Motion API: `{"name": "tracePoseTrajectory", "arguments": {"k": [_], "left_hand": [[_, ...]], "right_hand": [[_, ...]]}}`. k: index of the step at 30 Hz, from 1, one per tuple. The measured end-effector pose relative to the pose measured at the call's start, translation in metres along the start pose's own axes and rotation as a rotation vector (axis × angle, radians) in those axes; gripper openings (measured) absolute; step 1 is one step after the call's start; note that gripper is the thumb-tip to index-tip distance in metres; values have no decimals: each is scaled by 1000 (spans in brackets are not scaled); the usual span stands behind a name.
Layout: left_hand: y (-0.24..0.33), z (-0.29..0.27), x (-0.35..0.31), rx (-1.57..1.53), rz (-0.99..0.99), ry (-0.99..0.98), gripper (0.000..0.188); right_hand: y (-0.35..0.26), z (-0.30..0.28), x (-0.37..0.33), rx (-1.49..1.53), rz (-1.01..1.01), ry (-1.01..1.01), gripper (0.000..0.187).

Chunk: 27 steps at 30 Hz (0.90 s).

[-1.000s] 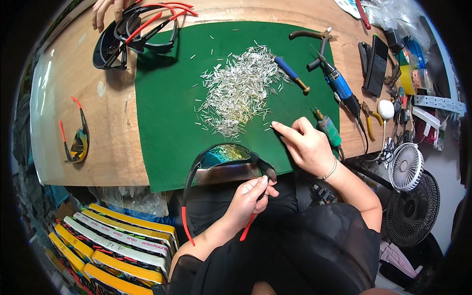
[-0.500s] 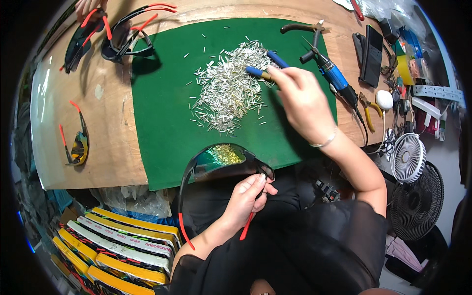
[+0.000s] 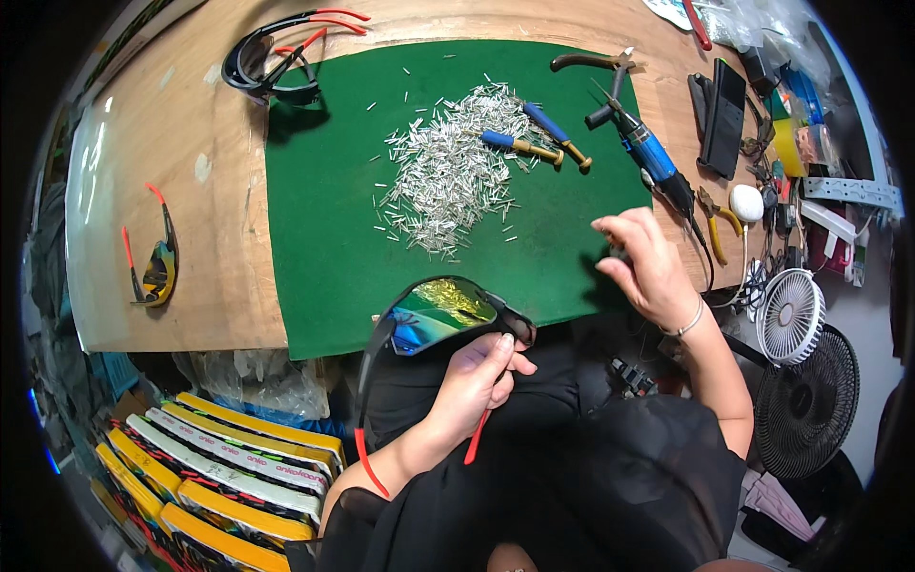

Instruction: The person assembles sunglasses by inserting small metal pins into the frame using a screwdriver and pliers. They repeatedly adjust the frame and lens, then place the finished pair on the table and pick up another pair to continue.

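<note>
My left hand (image 3: 475, 383) is closed on a pair of sunglasses (image 3: 440, 315), gripping them near the hinge at the right end of the lens. The glasses have a mirrored lens, a black frame and red temple tips; they are above the front edge of the green mat (image 3: 324, 238). My right hand (image 3: 648, 262) hovers over the mat's right front part. Its fingers are curled, with thumb and forefinger apart and nothing visible between them. A blue-handled screwdriver-like tool (image 3: 522, 147) lies across the pile of small silvery pins (image 3: 448, 176), beside a second blue-handled tool (image 3: 558, 136).
Dark sunglasses (image 3: 272, 67) sit at the back left, another pair (image 3: 157, 267) at the left. On the right are a blue electric screwdriver (image 3: 653, 157), cutters (image 3: 620, 62), yellow-handled pliers (image 3: 720, 224), a phone (image 3: 724, 119) and a white fan (image 3: 791, 315). Stacked boxes (image 3: 248, 462) are below left.
My right hand has let go of the blue-handled tool and moved right and nearer. My left hand still holds the sunglasses, tilted differently. Another hand and its sunglasses have left the back left.
</note>
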<state>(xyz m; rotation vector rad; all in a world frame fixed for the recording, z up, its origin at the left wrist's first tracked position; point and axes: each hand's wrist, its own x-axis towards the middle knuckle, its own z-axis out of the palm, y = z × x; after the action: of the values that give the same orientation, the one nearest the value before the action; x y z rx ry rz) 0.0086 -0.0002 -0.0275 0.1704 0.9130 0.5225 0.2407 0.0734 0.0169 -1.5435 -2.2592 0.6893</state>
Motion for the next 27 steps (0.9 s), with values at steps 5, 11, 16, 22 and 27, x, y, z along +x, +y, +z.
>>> {"name": "tracePoseTrajectory", "arguments": {"k": [5, 11, 16, 22, 27], "left_hand": [[-12, 7, 4, -38, -15, -33, 25], [-7, 2, 4, -32, -5, 52, 24], [-7, 2, 5, -34, -16, 74, 23], [-5, 1, 5, -78, -39, 55, 21], [-4, -1, 5, -99, -58, 39, 22]], "right_hand": [[-22, 19, 10, -14, -2, -172, 40], [-25, 31, 11, -154, -53, -101, 39], [-27, 38, 15, -234, -52, -56, 42], [-26, 40, 17, -259, -59, -51, 42], [-23, 43, 17, -285, -111, -36, 40]]}}
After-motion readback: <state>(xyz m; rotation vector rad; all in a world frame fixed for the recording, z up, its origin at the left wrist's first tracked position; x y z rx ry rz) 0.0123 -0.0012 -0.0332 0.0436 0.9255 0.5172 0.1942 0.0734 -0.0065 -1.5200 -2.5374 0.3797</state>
